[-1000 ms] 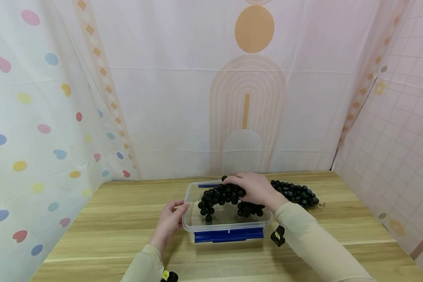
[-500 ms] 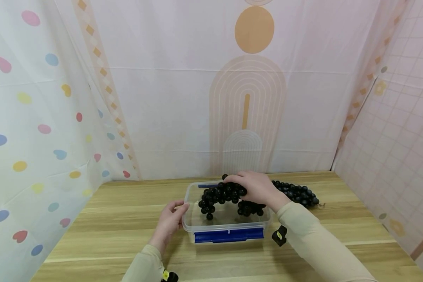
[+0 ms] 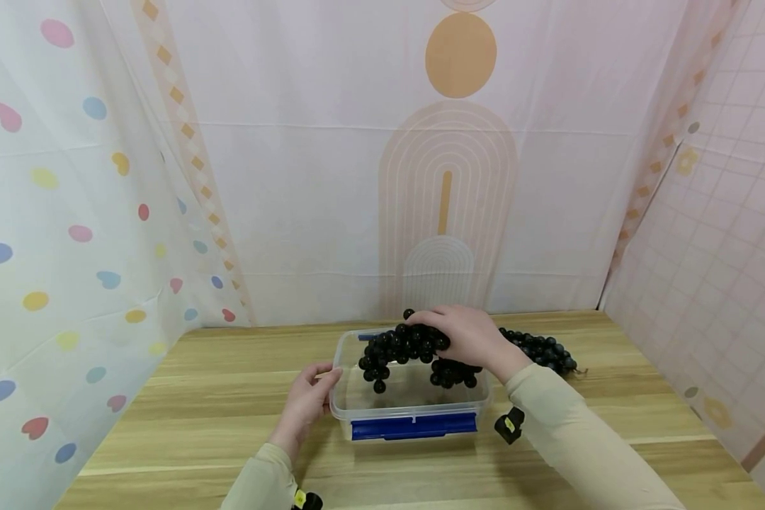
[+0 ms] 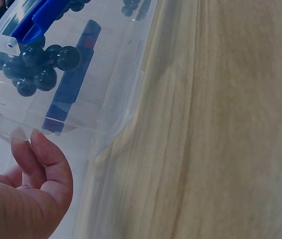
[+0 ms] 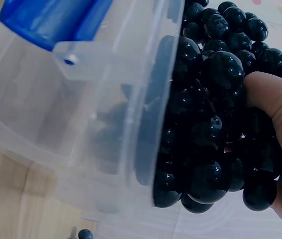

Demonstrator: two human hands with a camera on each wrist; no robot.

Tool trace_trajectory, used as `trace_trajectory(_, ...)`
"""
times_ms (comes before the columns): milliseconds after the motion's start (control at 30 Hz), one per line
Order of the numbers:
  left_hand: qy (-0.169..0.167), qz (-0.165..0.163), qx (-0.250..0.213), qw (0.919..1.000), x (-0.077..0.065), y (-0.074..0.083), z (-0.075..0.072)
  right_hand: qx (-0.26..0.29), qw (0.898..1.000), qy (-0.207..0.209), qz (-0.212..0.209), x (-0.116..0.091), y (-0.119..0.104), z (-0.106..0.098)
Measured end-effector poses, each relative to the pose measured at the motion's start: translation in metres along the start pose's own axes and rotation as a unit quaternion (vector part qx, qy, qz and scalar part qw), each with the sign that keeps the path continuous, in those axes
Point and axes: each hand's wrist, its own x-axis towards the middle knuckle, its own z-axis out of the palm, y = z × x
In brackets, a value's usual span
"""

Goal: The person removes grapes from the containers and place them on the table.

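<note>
A clear plastic food container with blue clips stands at the middle of the table, its top uncovered. My left hand holds its left end, thumb at the rim and fingers against the outer wall; in the left wrist view the curled fingers press the clear plastic. From above, my right hand grips a bunch of black grapes, which arches over the container with both ends hanging down. The right wrist view has the thumb pressed against the grapes, close by the container's wall.
Behind the right forearm lies a second bunch of dark grapes with a brown stem, on the wooden table. A patterned curtain hangs along the table's back edge, with others at both sides.
My right hand has risen slightly and shifted a little to the right, lifting the bunch of grapes with it. The left hand and the container stay where they were.
</note>
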Motion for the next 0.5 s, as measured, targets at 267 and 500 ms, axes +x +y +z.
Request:
trace_trajectory(267, 0.012, 0.000, 0.001, 0.9999, 0.001, -0.001, 0.000, 0.006, 1.000, 0.012, -0.001, -0.001, 0.002, -0.006)
trace_trajectory(500, 0.013, 0.000, 0.004, 0.9999, 0.002, -0.001, -0.001, 0.008, 1.000, 0.022, 0.002, -0.003, 0.003, -0.011)
